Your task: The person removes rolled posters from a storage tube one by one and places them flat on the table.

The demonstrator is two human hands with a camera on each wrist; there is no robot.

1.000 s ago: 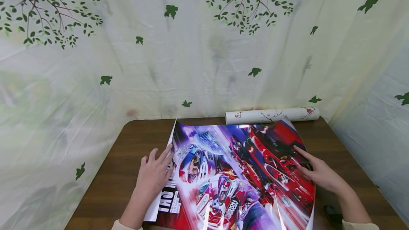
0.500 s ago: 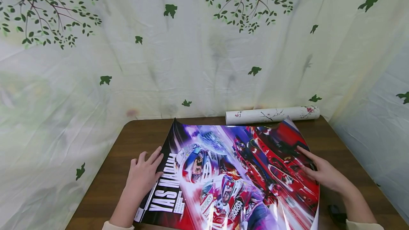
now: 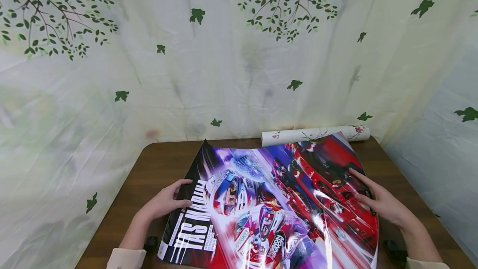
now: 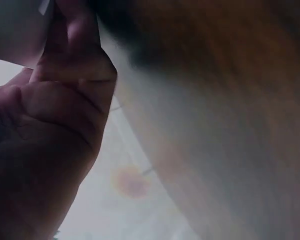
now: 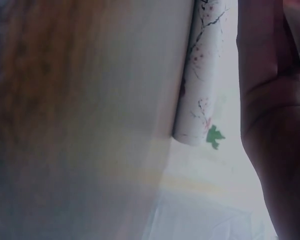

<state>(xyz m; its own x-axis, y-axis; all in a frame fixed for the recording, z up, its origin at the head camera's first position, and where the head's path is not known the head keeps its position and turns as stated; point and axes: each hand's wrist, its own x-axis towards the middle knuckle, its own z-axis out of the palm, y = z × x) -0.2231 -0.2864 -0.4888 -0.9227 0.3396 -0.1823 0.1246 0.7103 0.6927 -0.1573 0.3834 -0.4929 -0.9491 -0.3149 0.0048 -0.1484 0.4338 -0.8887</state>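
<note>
A glossy racing poster (image 3: pixel 261 202) spreads across the table in the head view, showing a helmeted driver, red race cars and white lettering along its left side. My left hand (image 3: pixel 164 199) grips its left edge, thumb on the printed face and other fingers mostly hidden. The left wrist view shows those fingers (image 4: pixel 80 37) bent at the pale sheet. On the opposite edge my right hand (image 3: pixel 384 203) holds the poster, with thumb and index finger on the print and the remaining fingers out of sight. Both far corners curl upward.
A white roll with a blossom-branch print (image 3: pixel 358 133) lies at the table's back edge, partly covered by the poster's far right corner. A leaf-patterned curtain (image 3: pixel 239 74) hangs behind the brown table (image 3: pixel 130 194). Small black objects (image 3: pixel 393 252) show near each wrist.
The poster's left side has unfolded outward, exposing its lettering. My left hand has moved left and gone from fingers spread on the edge to gripping it. The right edge has shifted slightly right.
</note>
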